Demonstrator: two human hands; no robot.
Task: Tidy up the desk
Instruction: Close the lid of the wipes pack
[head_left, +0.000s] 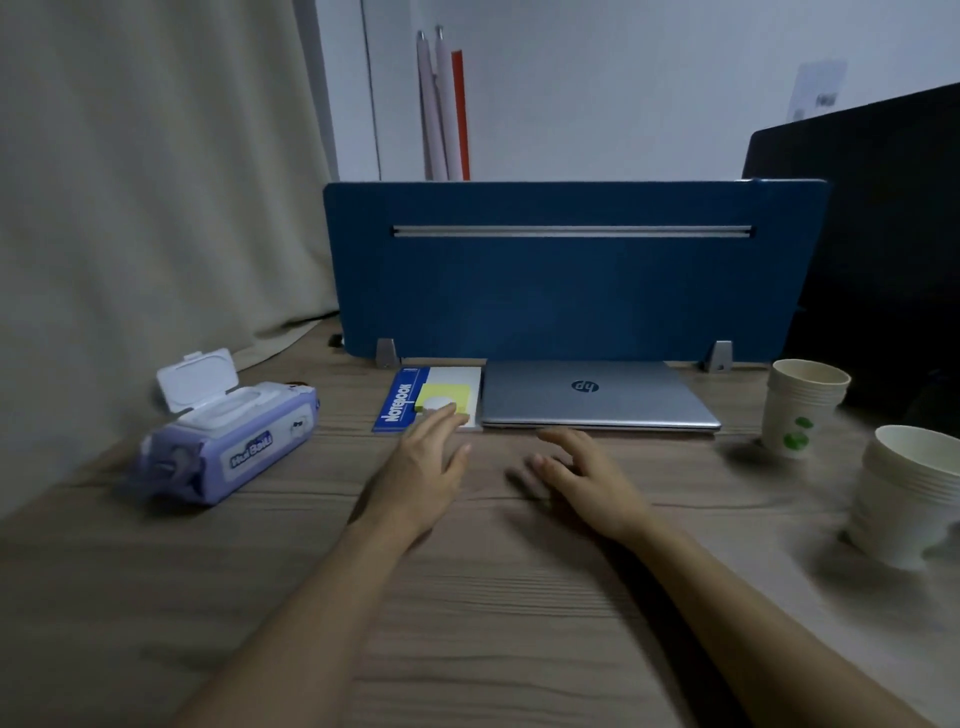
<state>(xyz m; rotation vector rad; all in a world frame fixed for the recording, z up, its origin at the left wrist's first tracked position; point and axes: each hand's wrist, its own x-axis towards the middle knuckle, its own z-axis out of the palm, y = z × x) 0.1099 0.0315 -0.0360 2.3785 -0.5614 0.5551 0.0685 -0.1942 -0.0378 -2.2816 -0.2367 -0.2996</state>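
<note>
We've both hands empty, fingers spread, over mid-desk (467, 597); left hand (421, 467) fingertips just at the white round thing (438, 404) on the notebook (415, 397) by the far edge; right hand (582, 478) hovers before the laptop (597, 395); likely pinch it lightly, keep the sticky pad (447, 392) square.

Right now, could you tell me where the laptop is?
The closed laptop lies at the desk's far edge, against the blue divider, immediately right of the notebook.

Wood-grain desk (467, 623) carries wipes pack (228, 436) left of left hand (421, 478), notebook (415, 397) and laptop (597, 397) beyond fingertips, paper cup stacks (800, 405) right of right hand (587, 478).
</note>
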